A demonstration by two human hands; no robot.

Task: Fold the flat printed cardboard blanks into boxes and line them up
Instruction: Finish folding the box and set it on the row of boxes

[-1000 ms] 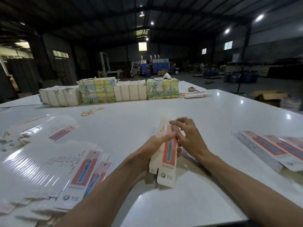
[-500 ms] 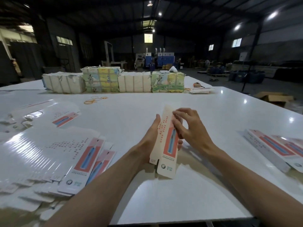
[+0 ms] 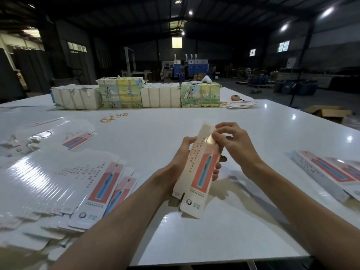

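Head view: the left hand (image 3: 181,160) wraps the half-formed box (image 3: 202,168) at mid-length, tilted over the bench (image 3: 175,121), seemingly to hold its sleeve square while the right hand (image 3: 237,145) pinches the top flap, likely to tuck it shut; flat blanks (image 3: 58,178) lie left, finished boxes (image 3: 327,172) line up right

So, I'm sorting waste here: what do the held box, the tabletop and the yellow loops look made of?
Box: thin cardboard, glossy printed coat; it bends at creases and catches glare. Tabletop: smooth glossy white, perhaps laminate or painted board; it mirrors the ceiling lights. Yellow loops: probably rubber bands, thin limp rings lying flat.
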